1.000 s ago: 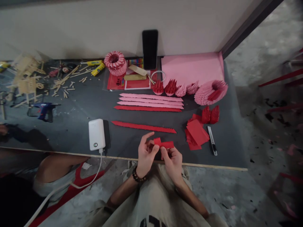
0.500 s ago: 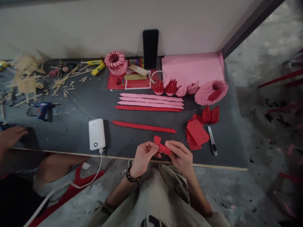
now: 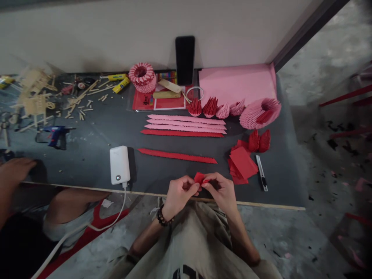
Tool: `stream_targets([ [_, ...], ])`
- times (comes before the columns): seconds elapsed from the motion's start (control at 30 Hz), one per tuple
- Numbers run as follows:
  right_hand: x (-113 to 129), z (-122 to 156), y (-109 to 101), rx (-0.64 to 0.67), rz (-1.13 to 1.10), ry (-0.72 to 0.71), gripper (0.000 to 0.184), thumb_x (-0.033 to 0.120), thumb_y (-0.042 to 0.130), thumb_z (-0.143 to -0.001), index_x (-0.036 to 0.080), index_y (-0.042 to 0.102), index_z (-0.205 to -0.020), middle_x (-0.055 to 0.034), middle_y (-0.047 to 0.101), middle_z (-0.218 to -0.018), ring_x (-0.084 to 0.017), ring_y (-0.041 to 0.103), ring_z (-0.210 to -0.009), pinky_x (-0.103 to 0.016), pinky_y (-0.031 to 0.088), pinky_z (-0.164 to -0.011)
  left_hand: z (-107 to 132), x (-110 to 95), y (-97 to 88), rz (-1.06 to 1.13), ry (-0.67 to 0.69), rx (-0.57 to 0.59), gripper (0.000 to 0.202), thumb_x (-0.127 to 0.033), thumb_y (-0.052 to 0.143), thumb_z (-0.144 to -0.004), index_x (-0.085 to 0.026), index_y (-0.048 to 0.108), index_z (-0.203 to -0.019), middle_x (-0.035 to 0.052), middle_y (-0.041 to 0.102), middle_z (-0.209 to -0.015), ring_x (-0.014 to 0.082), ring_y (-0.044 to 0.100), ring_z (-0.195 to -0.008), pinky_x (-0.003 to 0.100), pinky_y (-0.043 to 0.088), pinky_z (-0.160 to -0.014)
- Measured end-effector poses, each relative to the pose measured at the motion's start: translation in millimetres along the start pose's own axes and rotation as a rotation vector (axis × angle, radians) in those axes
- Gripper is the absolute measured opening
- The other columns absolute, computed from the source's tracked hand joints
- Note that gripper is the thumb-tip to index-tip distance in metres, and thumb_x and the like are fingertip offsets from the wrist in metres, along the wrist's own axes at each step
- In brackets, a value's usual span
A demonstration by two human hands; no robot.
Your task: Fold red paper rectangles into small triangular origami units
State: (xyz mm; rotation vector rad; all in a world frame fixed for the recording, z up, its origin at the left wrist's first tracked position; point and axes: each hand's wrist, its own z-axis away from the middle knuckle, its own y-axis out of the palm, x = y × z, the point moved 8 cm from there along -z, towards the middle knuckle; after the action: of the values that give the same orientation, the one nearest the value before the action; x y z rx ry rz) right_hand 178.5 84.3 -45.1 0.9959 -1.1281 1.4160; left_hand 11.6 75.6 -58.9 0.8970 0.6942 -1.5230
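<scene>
A small folded piece of red paper (image 3: 199, 177) is pinched between both hands at the table's front edge. My left hand (image 3: 181, 192) grips its left side, and my right hand (image 3: 220, 190) closes on its right side; fingers cover part of the folds. Beyond the hands lies a red folded-paper strip (image 3: 177, 155) with jagged edges. Farther back is another red strip (image 3: 181, 133) beside several pink strips (image 3: 186, 127). To the right of my right hand are a loose pile of red paper rectangles (image 3: 243, 164) and a box cutter (image 3: 262, 173).
Left of my hands lies a white power bank (image 3: 119, 165) with a cable. Paper modules (image 3: 210, 107), a pink folded-paper piece (image 3: 260, 113) and an upright phone (image 3: 185, 61) stand behind. A glue gun (image 3: 56, 135), wooden sticks and another person's hand (image 3: 17, 169) are at left.
The red paper has been folded smaller; its upright end and long right part no longer stick out. My right hand has moved slightly left, nearer my left hand.
</scene>
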Motion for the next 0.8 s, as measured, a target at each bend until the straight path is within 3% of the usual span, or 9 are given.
stream_targets([
  [0.07,2,1,0,-0.010,0.006,0.019,0.016,0.036,0.074,-0.086,0.021,0.072,-0.087,-0.0040,0.078,-0.090,-0.017,0.071,-0.082,-0.029,0.055,-0.079,0,0,0.6,-0.007,-0.002,0.007,0.029,-0.045,0.076,-0.085,-0.018,0.070,-0.080,0.0038,0.078,-0.075,0.0172,0.074,-0.064,0.027,0.059,-0.064],
  [0.2,-2,1,6,0.012,-0.082,0.108,0.020,0.040,0.070,-0.089,0.020,0.068,-0.093,-0.0014,0.074,-0.077,-0.014,0.067,-0.064,-0.026,0.054,-0.063,-1,0,0.5,-0.024,0.009,0.011,0.029,-0.045,0.074,-0.087,-0.017,0.070,-0.081,0.0044,0.078,-0.076,0.0165,0.073,-0.065,0.026,0.058,-0.065],
  [0.47,-4,0,6,-0.050,-0.123,0.142,0.026,0.043,0.075,-0.084,0.020,0.067,-0.092,-0.0021,0.075,-0.077,-0.014,0.067,-0.067,-0.025,0.054,-0.063,0,1,-2.2,0.043,-0.009,-0.013,0.031,-0.046,0.078,-0.084,-0.016,0.070,-0.078,0.0051,0.078,-0.076,0.0158,0.073,-0.062,0.026,0.059,-0.063],
  [0.63,1,3,3,-0.106,-0.139,0.148,0.026,0.041,0.076,-0.083,0.018,0.069,-0.093,-0.0027,0.076,-0.079,-0.013,0.070,-0.068,-0.023,0.055,-0.064,-1,1,-1.0,0.092,-0.037,0.043,0.032,-0.046,0.079,-0.083,-0.016,0.069,-0.079,0.0062,0.078,-0.077,0.0157,0.072,-0.061,0.027,0.060,-0.063],
  [0.8,7,6,0,-0.167,-0.178,0.175,0.047,0.039,0.081,-0.078,0.019,0.068,-0.119,-0.0044,0.080,-0.085,-0.016,0.074,-0.073,-0.027,0.062,-0.069,-2,2,3.8,0.125,-0.043,0.102,0.031,-0.045,0.078,-0.084,-0.017,0.065,-0.080,0.0059,0.078,-0.080,0.0163,0.073,-0.066,0.028,0.060,-0.068],
])
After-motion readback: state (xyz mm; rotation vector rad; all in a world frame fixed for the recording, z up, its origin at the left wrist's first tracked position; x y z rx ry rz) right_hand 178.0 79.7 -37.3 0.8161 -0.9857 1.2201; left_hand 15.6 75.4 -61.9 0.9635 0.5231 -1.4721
